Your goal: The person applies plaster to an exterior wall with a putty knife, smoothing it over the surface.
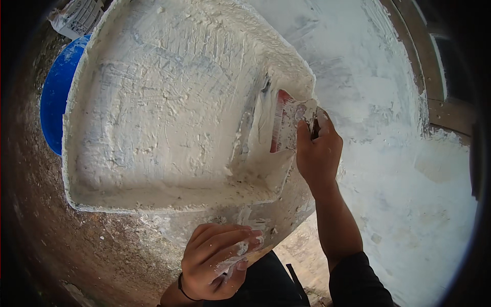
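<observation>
My right hand [320, 148] is closed round the handle of a putty knife [296, 118], whose wide flat blade is smeared white and shows red patches. The blade rests against the right inner side of a large tray [169, 207] coated with thick off-white putty [163, 102]. A ridge of putty lies just left of the blade. My left hand [220, 258], with a dark band at its wrist, is below the tray's near edge. Its fingers are curled together and white paste sticks to the fingertips; whether they hold anything is hidden.
A blue round container [57, 97] stands partly behind the tray's left side. Beyond it is a white bucket [79, 19] with a printed label. On the right spreads a white-smeared surface [388, 204], bordered by a brown frame [424, 66]. Speckled brown ground [117, 256] lies at lower left.
</observation>
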Demonstrator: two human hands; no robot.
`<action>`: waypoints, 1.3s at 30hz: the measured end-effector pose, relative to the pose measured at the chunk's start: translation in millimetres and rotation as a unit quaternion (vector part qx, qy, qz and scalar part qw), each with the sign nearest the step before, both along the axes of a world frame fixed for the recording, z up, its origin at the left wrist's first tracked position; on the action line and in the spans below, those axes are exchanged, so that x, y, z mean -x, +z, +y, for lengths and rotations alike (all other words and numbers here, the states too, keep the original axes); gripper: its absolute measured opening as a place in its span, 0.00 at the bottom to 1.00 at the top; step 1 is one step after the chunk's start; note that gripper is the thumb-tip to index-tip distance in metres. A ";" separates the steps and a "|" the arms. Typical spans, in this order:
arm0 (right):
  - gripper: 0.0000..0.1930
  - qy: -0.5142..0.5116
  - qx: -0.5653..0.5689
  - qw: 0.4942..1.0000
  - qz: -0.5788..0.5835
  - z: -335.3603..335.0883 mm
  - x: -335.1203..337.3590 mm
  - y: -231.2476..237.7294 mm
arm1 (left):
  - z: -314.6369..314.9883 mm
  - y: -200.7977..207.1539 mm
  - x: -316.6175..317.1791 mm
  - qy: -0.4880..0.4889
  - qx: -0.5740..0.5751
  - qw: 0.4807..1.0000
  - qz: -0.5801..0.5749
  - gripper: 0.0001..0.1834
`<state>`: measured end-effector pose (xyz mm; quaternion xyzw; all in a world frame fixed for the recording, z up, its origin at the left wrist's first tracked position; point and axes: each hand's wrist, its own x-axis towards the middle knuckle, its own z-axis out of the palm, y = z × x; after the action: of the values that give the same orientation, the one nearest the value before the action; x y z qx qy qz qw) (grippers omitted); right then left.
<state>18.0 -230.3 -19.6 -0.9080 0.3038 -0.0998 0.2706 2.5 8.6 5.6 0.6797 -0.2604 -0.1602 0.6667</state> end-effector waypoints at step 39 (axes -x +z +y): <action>0.05 -0.163 -0.474 0.830 -0.243 11.4 83.1 -12.1 | -6.4 15.2 33.8 0.016 -0.018 1.000 0.012 0.13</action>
<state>-65.1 -219.0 -31.7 -0.5521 0.3814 -0.2038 0.7129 -31.3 2.2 20.8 0.6938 -0.2387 -0.1626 0.6597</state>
